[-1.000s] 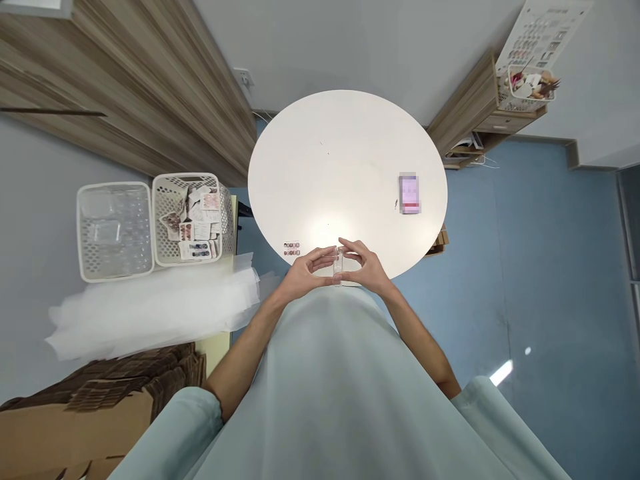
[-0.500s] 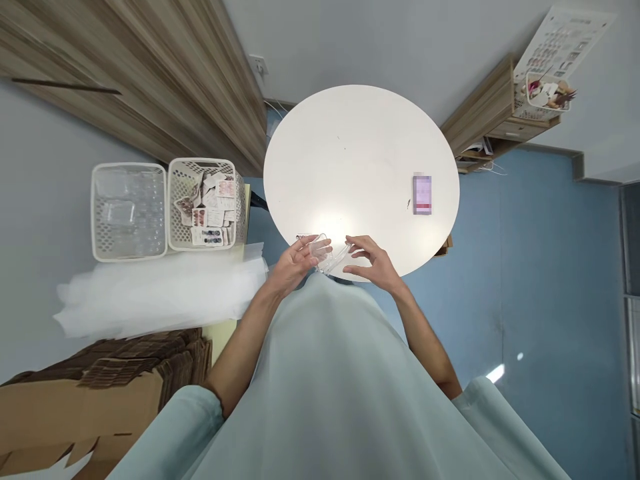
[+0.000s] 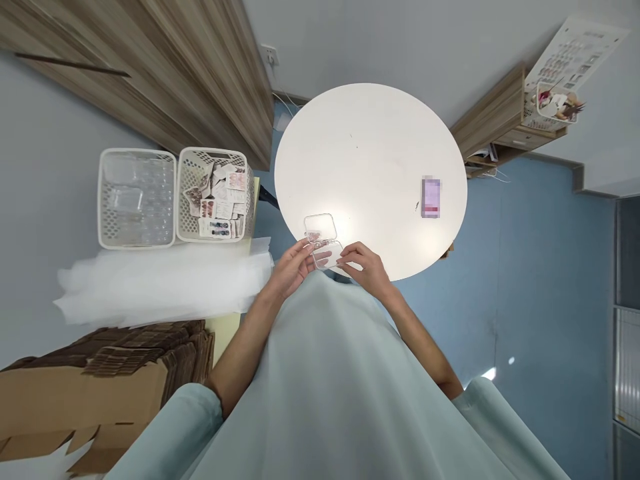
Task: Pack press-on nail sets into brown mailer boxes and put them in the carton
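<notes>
A small clear plastic hinged box (image 3: 329, 255) is held above the near edge of the round white table (image 3: 380, 147). Its lid (image 3: 321, 227) is folded back, away from my body. My left hand (image 3: 294, 268) grips the box's left side, with fingers showing through the clear plastic underneath. At the right edge, my right hand (image 3: 366, 268) pinches the box between thumb and fingers. Through the lid's lower left corner a small printed patch shows; I cannot tell what it is. No contents are visible in the box.
A purple pixelated pack (image 3: 431, 197) lies on the table's right. To the left stand a white basket of clear boxes (image 3: 101, 200) and another of printed cards (image 3: 187, 232). White plastic sheeting (image 3: 160, 283) and stacked cardboard (image 3: 125, 383) lie nearer.
The clear box has turned and now lies opened out, its lid pointing away from me. My right hand has closed on its right edge. The view has shifted slightly.
</notes>
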Motion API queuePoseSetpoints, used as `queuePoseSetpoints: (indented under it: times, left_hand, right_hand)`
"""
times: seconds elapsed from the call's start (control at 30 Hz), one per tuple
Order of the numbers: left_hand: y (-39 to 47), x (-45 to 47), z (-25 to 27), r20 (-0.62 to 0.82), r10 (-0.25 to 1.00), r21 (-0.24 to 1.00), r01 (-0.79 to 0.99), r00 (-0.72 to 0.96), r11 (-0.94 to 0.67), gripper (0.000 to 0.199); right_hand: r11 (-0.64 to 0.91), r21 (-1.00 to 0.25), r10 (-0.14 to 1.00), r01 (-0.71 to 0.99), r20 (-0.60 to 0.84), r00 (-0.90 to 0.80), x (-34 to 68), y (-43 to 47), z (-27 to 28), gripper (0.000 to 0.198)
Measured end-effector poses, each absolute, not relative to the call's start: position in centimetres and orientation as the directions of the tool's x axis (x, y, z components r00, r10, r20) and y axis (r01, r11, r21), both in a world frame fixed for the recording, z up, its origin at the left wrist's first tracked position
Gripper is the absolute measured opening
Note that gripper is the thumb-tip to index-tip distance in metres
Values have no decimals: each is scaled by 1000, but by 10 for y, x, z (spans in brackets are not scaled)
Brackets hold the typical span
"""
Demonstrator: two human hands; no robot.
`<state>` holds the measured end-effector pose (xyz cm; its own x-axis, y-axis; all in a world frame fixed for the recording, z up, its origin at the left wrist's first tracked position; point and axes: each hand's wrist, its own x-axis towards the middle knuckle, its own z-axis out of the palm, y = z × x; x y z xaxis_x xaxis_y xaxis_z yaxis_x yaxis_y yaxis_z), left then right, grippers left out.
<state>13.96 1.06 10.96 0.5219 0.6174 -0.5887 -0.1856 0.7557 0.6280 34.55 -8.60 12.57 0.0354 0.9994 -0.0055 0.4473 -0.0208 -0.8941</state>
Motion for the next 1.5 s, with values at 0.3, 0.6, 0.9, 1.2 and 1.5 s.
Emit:
queuePoseSetpoints:
  times: [0.3, 0.6, 0.9, 1.2, 1.5]
  left_hand:
    - [20, 95, 100, -667, 685, 633, -262, 293, 728, 37]
    - [26, 36, 102, -660, 732, 686, -261, 169, 679, 41]
    - [22, 19, 105, -684, 713, 667, -262, 154, 697, 44]
    - [24, 24, 104, -668, 713, 664, -263, 213, 700, 46]
    - [39, 66, 106, -661, 661, 653, -161, 355, 740, 44]
  right_hand:
    - [-55, -909, 998, 412, -55, 10, 318, -58, 108, 34]
    - [-301, -615, 924, 728, -377, 64, 307, 2, 16, 44]
    - [-288, -466, 899, 836, -433, 68, 300, 16, -19, 52]
    - [-383, -505, 875, 773, -466, 130, 303, 7, -16, 41]
    - [-451, -745, 892, 491, -367, 263, 346, -31, 17, 21]
